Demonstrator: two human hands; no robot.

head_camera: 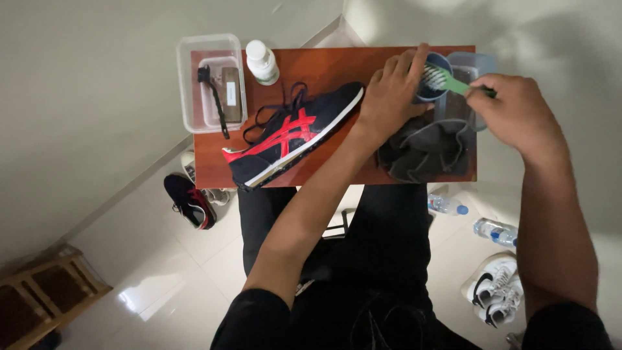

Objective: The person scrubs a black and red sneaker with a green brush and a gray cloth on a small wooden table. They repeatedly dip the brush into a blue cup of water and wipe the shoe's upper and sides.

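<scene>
1. Head view looks straight down at your lap and a small reddish-brown table (pixel 324 65) in front of you.
2. Your right hand (pixel 515 113) is closed around the handle of a green brush (pixel 453 81), and its white bristles sit right at the rim of a small blue cup (pixel 433 81).
3. Your left hand (pixel 392 94) is wrapped around that cup, fingers curled over its near side, steadying it on the table.
4. Just below the cup lies a crumpled dark grey cloth (pixel 427 149), touching your left wrist area.
5. A navy sneaker with red stripes (pixel 295 133) lies diagonally mid-table, laces loose, just beside your left hand.
6. Far left corner: a clear plastic box (pixel 210 81) with a black brush inside, hanging a bit past the table edge, and a white bottle (pixel 262 61) next to it.
7. Down on the floor: another dark shoe (pixel 189 201) on the left, white sneakers (pixel 495 288) and two water bottles (pixel 495 230) on the right.
</scene>
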